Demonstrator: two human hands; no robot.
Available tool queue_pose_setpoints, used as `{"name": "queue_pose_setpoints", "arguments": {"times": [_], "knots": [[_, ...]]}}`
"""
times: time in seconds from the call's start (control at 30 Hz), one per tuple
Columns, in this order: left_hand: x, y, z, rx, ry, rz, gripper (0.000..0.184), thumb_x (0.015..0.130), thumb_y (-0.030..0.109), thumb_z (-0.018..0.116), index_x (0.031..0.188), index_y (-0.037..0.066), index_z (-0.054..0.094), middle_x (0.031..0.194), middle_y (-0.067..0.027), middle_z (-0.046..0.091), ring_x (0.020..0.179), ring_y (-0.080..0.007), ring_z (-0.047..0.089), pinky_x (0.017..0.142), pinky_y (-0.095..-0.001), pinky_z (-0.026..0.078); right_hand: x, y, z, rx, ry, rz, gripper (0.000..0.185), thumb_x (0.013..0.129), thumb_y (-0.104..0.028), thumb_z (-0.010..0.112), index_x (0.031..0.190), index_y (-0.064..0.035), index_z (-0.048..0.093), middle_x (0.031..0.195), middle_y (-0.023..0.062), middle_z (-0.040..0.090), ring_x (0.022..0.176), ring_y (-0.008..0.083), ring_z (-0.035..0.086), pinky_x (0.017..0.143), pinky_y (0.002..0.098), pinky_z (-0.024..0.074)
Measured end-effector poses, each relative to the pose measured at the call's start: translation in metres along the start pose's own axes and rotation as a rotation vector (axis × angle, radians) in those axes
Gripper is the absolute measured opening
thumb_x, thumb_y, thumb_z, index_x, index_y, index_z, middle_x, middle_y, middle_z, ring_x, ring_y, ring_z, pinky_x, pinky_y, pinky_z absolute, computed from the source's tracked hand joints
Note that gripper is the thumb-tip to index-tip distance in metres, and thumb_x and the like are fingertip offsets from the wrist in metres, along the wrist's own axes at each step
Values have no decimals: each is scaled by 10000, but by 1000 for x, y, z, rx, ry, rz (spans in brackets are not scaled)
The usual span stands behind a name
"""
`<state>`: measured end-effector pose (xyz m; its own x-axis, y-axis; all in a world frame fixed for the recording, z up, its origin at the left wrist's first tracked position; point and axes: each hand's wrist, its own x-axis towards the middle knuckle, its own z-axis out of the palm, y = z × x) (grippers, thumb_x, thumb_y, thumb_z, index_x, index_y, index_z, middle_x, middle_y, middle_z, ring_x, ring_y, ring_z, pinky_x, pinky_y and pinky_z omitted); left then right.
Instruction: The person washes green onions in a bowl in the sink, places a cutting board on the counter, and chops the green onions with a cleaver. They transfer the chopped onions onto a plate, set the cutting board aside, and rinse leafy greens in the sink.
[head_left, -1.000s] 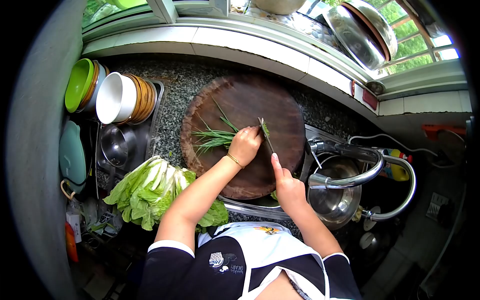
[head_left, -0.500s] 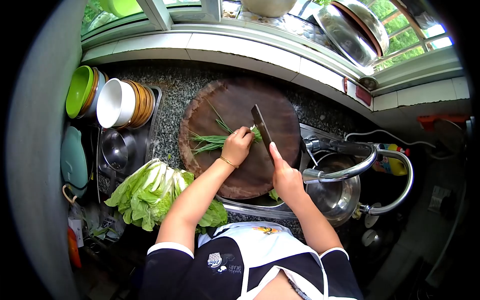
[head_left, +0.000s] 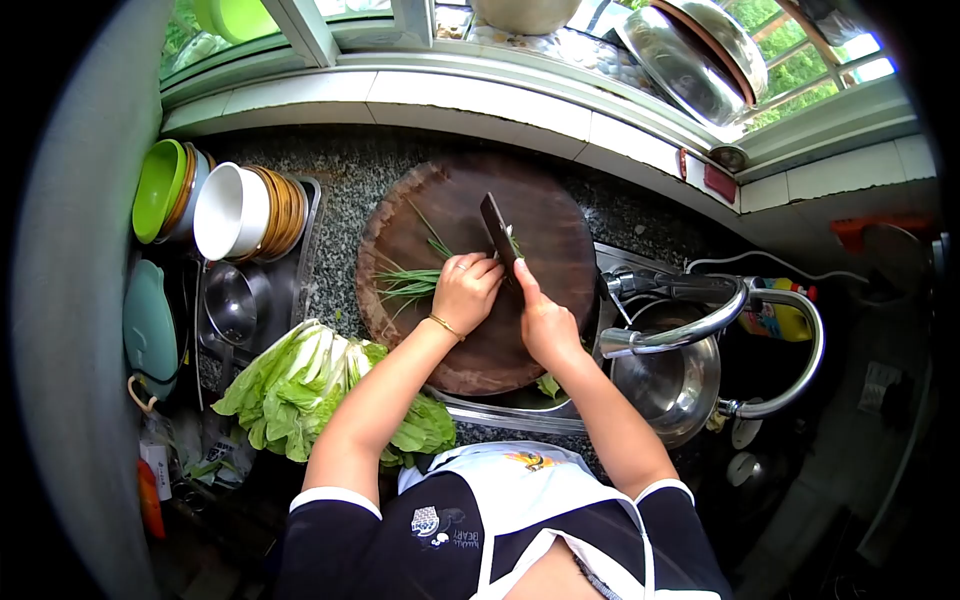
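A round wooden chopping board (head_left: 556, 222) lies in front of me, its rim worn and pale on the left. Thin green scallions (head_left: 408, 283) spread across its left half. My left hand (head_left: 466, 294) presses on their bundle with curled fingers, which hide part of it. Wrapped round the handle of a cleaver (head_left: 498, 230), my right hand (head_left: 549, 325) keeps the blade upright beside my left fingertips. Small pieces of green lie by the blade's far side, mostly hidden behind it.
Leafy lettuce (head_left: 290, 392) lies left of my forearm. Stacked bowls (head_left: 232, 212) stand in a metal tray at the left. On the right, a curved faucet (head_left: 690, 338) reaches over a steel basin (head_left: 690, 395). A tiled sill (head_left: 480, 103) borders the back.
The cleaver and my right hand have moved left, close against my left fingers. My left hand has shifted slightly left along the scallions.
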<state>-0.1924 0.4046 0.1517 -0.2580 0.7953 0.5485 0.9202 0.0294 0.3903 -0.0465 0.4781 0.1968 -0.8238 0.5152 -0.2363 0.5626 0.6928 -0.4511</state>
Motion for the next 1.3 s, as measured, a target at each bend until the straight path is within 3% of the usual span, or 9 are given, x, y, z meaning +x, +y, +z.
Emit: {"name": "queue_pose_setpoints", "arguments": {"times": [0.1, 0.17, 0.33, 0.57, 0.63, 0.7, 0.83, 1.07, 1.3], "knots": [[-21, -13, 12, -94, -73, -92, 143, 699, 47, 627, 841, 52, 616, 977, -60, 631, 815, -245, 607, 735, -357, 481, -10, 1, -9, 66, 50, -5, 714, 777, 8, 475, 1399, -152, 164, 829, 237, 608, 672, 409, 590, 576, 485, 471], [-25, -14, 15, -112, -8, -108, 139, 691, 42, 631, 828, 53, 606, 919, -55, 626, 778, -242, 606, 701, -351, 487, -28, -6, -18, 137, 157, -85, 750, 734, 24, 488, 1402, -165, 203, 810, 204, 614, 632, 405, 595, 559, 485, 481], [-22, -14, 14, -85, -45, -159, 92, 668, 38, 633, 740, 60, 581, 817, -61, 587, 708, -240, 601, 635, -340, 489, -51, -15, -18, -114, -47, -50, 808, 718, -3, 530, 1424, -162, 171, 692, 145, 575, 544, 338, 600, 484, 445, 487], [-25, -18, 13, -89, -167, -185, 99, 671, 76, 624, 767, 50, 615, 838, -76, 600, 729, -279, 596, 659, -364, 493, -17, -19, 10, -216, -111, -25, 755, 735, 9, 492, 1410, -156, 198, 784, 158, 590, 584, 344, 603, 521, 448, 491], [-21, -18, -1, -96, -260, -211, 158, 682, 104, 629, 834, 60, 628, 884, -83, 609, 793, -286, 600, 732, -370, 493, -7, -15, 24, -224, 78, -124, 713, 752, -37, 499, 1403, -156, 235, 687, 129, 552, 532, 297, 605, 463, 406, 500], [-9, -21, -21, -21, -225, 52, 244, 691, 121, 637, 930, 72, 622, 936, -97, 612, 885, -285, 593, 827, -379, 475, -2, -7, 17, -89, 97, -140, 706, 760, -30, 483, 1402, -163, 221, 760, 159, 588, 558, 344, 598, 512, 440, 497], [-24, -31, -17, -112, -283, -23, 329, 699, 133, 652, 1009, 47, 585, 988, -108, 610, 935, -272, 586, 900, -400, 447, -21, -7, -9, 52, 83, -100, 731, 754, 7, 489, 1400, -161, 191, 771, 210, 606, 599, 397, 586, 535, 479, 474], [-36, -31, -6, 34, -169, 138, 58, 703, 97, 529, 747, 61, 543, 849, -87, 590, 833, -231, 602, 774, -327, 497, -55, -16, -10, 6, -39, -33, 766, 741, 20, 497, 1410, -167, 174, 720, 194, 597, 573, 396, 584, 519, 478, 468], [-36, -25, -7, 29, -303, 67, 104, 682, 68, 567, 780, 43, 588, 868, -104, 591, 837, -249, 591, 806, -352, 486, -21, -21, 23, -219, 10, -119, 735, 744, -25, 485, 1412, -143, 202, 672, 143, 562, 542, 301, 609, 475, 413, 497]]}}
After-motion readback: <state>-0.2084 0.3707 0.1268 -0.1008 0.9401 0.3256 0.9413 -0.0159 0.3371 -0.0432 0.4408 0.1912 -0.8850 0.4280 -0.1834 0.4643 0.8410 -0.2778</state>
